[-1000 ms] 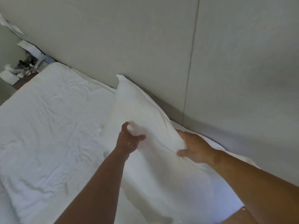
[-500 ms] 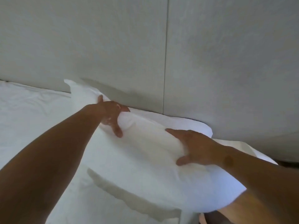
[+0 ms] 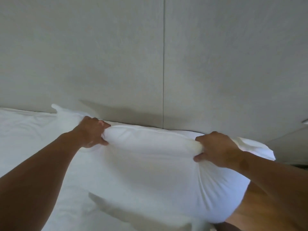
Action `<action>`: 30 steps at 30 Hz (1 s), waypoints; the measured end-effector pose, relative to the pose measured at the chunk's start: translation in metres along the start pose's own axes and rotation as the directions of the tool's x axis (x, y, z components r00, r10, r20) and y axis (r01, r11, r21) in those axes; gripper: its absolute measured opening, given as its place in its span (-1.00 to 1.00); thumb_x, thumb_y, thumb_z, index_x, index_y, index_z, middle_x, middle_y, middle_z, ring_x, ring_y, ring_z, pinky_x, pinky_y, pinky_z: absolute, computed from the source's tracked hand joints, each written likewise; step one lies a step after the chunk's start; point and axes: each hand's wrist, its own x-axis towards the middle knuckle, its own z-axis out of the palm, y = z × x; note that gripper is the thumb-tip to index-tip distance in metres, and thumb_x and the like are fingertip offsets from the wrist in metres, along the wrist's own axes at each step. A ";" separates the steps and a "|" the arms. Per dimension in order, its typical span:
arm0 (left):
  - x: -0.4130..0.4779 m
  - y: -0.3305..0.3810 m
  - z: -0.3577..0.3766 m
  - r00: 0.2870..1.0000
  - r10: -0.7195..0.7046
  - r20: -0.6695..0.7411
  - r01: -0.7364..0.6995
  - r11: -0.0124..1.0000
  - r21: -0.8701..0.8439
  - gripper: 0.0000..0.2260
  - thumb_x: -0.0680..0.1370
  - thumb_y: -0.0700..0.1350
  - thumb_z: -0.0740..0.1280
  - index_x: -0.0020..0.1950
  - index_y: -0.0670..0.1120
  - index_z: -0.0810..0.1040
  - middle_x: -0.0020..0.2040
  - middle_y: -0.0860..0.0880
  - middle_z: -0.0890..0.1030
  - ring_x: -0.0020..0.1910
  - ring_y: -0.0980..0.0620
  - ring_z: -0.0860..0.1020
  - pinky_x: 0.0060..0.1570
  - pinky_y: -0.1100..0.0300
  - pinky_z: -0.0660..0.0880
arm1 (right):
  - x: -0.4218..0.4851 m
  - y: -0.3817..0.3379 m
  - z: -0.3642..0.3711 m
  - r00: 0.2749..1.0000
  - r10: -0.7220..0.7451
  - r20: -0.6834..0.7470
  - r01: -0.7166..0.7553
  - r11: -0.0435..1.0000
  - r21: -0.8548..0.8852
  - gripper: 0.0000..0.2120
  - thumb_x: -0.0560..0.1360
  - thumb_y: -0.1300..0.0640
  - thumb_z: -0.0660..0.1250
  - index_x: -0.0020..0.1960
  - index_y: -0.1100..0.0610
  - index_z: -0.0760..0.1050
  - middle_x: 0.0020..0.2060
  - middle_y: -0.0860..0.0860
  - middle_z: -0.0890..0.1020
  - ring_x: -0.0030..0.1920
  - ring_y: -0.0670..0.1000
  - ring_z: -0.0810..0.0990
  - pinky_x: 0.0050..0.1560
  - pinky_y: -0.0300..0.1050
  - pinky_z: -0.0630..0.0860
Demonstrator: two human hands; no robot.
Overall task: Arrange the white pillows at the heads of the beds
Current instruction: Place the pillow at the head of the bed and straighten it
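A plump white pillow (image 3: pixel 150 165) lies across the head of the bed (image 3: pixel 25 135), its far long edge against the grey headboard panel (image 3: pixel 116 64). My left hand (image 3: pixel 90 132) clutches a bunch of the pillow's fabric near its left end. My right hand (image 3: pixel 215 149) grips the fabric near the right end, thumb underneath. The pillow's left corner (image 3: pixel 57 109) sticks up beyond my left hand. Its right corner (image 3: pixel 260 149) pokes out past my right hand. The pillow's near side bulges off the bed edge at the lower right.
The white sheet is wrinkled and stretches left of the pillow. The tall grey headboard has a vertical seam (image 3: pixel 164 72). A bare leg (image 3: pixel 250 214) shows at the lower right beside the bed's corner.
Both hands went from resting flat on the pillow to clenching its fabric near each end. The pillow now lies lengthwise against the headboard, and the view has swung right to face it.
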 end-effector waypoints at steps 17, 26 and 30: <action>0.051 -0.061 -0.059 0.977 -0.203 -0.064 0.183 0.955 -0.233 -0.34 0.30 0.23 0.57 0.36 0.11 0.56 0.24 -0.04 0.68 0.25 -0.13 0.60 0.20 0.07 0.50 | 0.078 -0.020 -0.067 0.984 0.040 -0.172 -0.043 0.999 -0.015 -0.49 0.33 -0.21 0.55 0.19 -0.01 0.57 0.11 0.01 0.67 0.15 0.13 0.59 0.12 0.01 0.50; 0.068 -0.072 -0.050 0.989 -0.141 -0.039 0.131 0.974 -0.184 -0.52 0.32 0.25 0.56 0.12 0.02 0.68 0.06 -0.09 0.72 0.09 -0.17 0.66 0.08 0.04 0.56 | 0.097 -0.016 -0.067 0.990 0.018 -0.137 -0.019 1.000 -0.008 -0.51 0.42 -0.19 0.51 0.28 -0.01 0.60 0.21 0.02 0.65 0.23 0.13 0.58 0.17 -0.03 0.49; 0.053 -0.077 -0.071 0.996 -0.087 -0.026 0.083 0.989 -0.121 -0.61 0.37 0.18 0.56 0.02 -0.07 0.71 0.02 -0.14 0.73 0.06 -0.18 0.66 -0.01 0.12 0.52 | 0.093 -0.012 -0.088 0.993 0.014 -0.114 -0.009 0.999 0.048 -0.54 0.34 -0.21 0.57 0.17 -0.04 0.67 0.07 -0.01 0.68 0.02 0.06 0.57 0.04 -0.06 0.50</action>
